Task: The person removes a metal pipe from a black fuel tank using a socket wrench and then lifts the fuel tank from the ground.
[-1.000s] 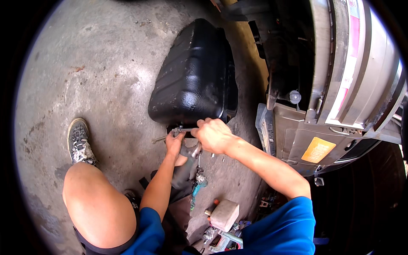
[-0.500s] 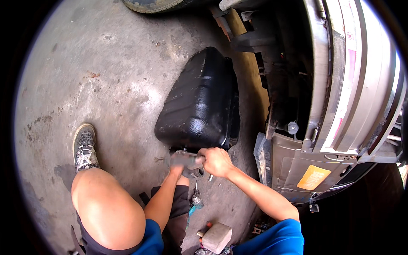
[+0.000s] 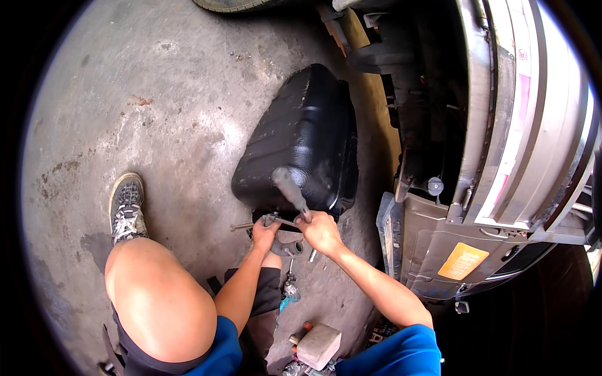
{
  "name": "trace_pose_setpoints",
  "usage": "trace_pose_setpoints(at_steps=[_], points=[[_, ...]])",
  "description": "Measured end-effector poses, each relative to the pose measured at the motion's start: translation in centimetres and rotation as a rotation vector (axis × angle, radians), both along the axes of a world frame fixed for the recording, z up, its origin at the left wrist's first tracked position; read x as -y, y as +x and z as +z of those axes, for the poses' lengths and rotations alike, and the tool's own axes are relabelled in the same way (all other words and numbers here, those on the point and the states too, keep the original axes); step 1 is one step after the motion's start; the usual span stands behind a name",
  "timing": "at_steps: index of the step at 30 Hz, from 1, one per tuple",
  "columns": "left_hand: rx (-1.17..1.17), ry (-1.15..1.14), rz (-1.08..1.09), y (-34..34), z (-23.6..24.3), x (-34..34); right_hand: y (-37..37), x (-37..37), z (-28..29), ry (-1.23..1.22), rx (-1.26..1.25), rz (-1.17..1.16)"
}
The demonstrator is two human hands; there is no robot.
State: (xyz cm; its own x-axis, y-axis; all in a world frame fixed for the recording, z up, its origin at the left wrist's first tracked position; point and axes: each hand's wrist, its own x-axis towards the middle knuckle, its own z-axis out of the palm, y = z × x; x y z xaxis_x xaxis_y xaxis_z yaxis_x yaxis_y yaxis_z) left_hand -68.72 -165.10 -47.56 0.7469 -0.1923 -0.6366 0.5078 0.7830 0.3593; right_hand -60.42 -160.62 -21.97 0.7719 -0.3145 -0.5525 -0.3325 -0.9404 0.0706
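Observation:
A black moulded tank [image 3: 295, 144] lies on the concrete floor in front of me. At its near edge my left hand [image 3: 266, 229] is closed on a metal fitting with a slim bar [image 3: 282, 220]; a spanner-like tool [image 3: 241, 226] sticks out to the left. My right hand [image 3: 318, 229] grips a grey metal tool [image 3: 288, 188], pointing up over the tank and smeared by motion, so its exact kind is unclear. Below my hands lie a curved metal part [image 3: 291, 249] and a turquoise tool with a metal head [image 3: 290, 299].
A vehicle's side panel [image 3: 426, 244] and underside stand close on the right, a tyre [image 3: 232, 6] at the top. My bent left leg and shoe [image 3: 125, 210] are on the left. A plastic container [image 3: 320, 344] with small tools sits at the bottom.
Since half a second ago, the grey tool in my right hand has swung from level to upright, blurred, while my left hand stays by the fitting. Earlier, the view shifted down slightly.

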Motion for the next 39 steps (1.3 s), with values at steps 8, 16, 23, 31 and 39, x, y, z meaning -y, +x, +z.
trace_pose_setpoints(at_steps=[8, 16, 23, 31, 39], points=[[-0.015, 0.025, 0.001, 1.1, 1.7, -0.3, 1.6, -1.1, 1.1, -0.224, -0.320, 1.462], [-0.004, 0.087, -0.032, 0.2, 0.4, -0.8, 2.2, 0.7, -2.8, 0.049, -0.042, 0.013], [-0.044, 0.085, -0.010, 0.3, 1.1, -1.3, 3.2, -1.7, 0.4, -0.235, -0.473, 1.332], [-0.013, 0.033, -0.085, 1.1, 2.6, -1.6, 4.8, 0.5, -1.1, 0.176, -0.143, -0.432], [-0.040, 0.037, 0.070, -0.6, 0.0, -0.7, 0.2, -0.5, -1.0, -0.189, -0.436, 1.654]])
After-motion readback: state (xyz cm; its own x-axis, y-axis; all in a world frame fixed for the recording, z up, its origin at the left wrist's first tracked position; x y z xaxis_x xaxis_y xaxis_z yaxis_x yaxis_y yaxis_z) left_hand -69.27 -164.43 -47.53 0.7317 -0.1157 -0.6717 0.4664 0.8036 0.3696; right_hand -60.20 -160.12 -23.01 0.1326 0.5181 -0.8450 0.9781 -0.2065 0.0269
